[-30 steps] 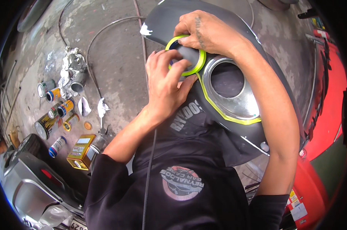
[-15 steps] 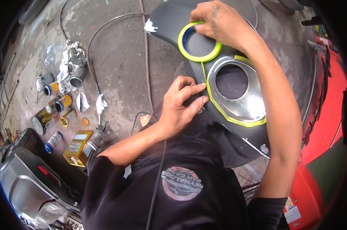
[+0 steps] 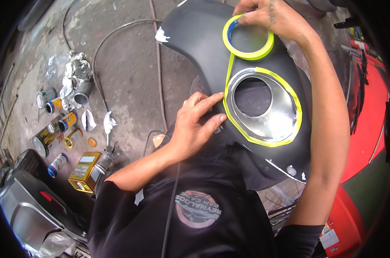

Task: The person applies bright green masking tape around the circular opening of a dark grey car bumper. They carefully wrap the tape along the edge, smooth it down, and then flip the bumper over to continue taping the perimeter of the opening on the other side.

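Observation:
A dark grey vehicle body panel (image 3: 199,47) rests on my lap, with a chrome-rimmed oval opening (image 3: 263,107) edged in yellow-green masking tape. My right hand (image 3: 272,17) grips the roll of yellow-green tape (image 3: 248,41) at the panel's far end, and a strip runs from the roll down to the opening's left edge. My left hand (image 3: 197,124) lies flat with its fingertips pressing the tape at the opening's left rim.
On the concrete floor at left lie several spray cans (image 3: 57,122), a yellow rectangular tin (image 3: 84,171), crumpled foil (image 3: 74,75) and thin cables (image 3: 156,64). A red vehicle body (image 3: 367,129) stands at right. A silver panel (image 3: 27,210) lies at lower left.
My right hand pulled the tape roll up and away, drawing out a strip. My left hand left the roll and dropped to the opening's left edge, pressing the tape down.

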`<state>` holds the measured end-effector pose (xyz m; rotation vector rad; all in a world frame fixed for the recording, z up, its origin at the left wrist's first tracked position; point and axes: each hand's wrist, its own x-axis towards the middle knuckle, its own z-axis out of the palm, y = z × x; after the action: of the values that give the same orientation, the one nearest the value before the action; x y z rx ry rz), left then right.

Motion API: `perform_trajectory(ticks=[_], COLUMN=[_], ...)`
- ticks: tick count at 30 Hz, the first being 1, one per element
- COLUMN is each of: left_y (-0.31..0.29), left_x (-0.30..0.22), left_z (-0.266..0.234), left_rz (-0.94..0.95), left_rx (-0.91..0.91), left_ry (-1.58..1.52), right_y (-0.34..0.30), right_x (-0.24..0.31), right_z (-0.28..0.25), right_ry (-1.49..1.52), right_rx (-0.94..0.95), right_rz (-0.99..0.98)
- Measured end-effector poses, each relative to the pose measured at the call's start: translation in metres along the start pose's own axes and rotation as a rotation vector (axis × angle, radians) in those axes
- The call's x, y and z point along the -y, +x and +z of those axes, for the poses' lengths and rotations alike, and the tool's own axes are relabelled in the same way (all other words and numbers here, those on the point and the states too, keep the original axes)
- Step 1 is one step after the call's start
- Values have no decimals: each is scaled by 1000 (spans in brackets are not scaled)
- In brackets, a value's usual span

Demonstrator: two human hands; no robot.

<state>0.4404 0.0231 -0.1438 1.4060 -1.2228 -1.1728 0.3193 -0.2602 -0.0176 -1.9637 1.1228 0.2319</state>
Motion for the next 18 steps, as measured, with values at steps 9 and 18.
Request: perform_trajectory(ticks=[9, 18], left_y=[3, 3], left_x=[-2, 3], left_z=[-3, -4], left_rz=[-2, 32], left_rx=[26, 38], left_ry=[27, 50], right_y=[-5, -26], right_x=[-30, -43], right_z=[-27, -37], right_ry=[-29, 59], right_rx=[-19, -32], right_rz=[13, 106])
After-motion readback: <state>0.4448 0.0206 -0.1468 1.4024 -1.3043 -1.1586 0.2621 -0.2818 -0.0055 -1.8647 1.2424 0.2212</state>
